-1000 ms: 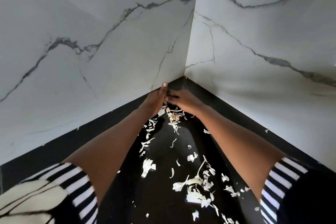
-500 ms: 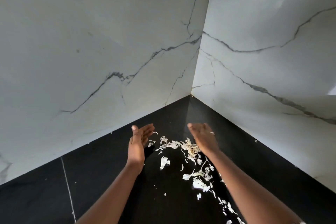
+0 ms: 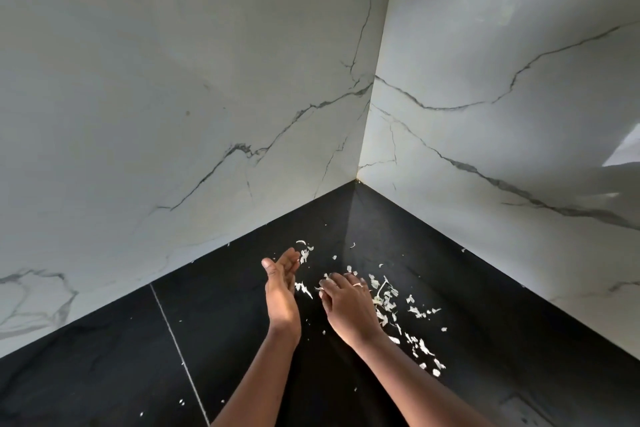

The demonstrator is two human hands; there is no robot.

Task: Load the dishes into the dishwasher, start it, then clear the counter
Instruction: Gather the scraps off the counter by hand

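A: Dozens of pale scraps (image 3: 385,302) strewn over the black bench (image 3: 104,374), thickest toward the right-hand wall edge, thinning toward the far corner. No dishes or dishwasher in view.

B: Counter-clearing stage then, at a guess. Hands?

A: Left hand (image 3: 282,291) stood on edge, palm facing right, fingers (image 3: 291,258) straight and together, gripping nothing. Reads as a backstop. Cannot tell whether actually touching the bench.

B: Right?

A: Right hand (image 3: 348,305) palm down just beside it, fingers (image 3: 329,282) bent, tips down among the scraps. Ring (image 3: 357,285) on one. Cannot tell whether pinching anything underneath or only raking.

B: Why that layout?

A: Probably raking toward the left palm to build one pile, rather than chasing flakes singly. Thin, light bits, likely to skid or flutter, hence the wall-like palm.

B: Gap between hands?

A: Narrow, with a few scraps lying in it. Bulk of the litter on the far side of the right hand, trailing toward the front along the right wall edge, not yet gathered. Stray flecks left of the bench seam (image 3: 173,333) too, plus a few up against the marble walls (image 3: 173,114).

B: Risks?

A: Bits wedged at the wall joint, awkward for a flat palm. Flakes slipping under the left hand if held off the surface. Several passes needed, by the look of it.
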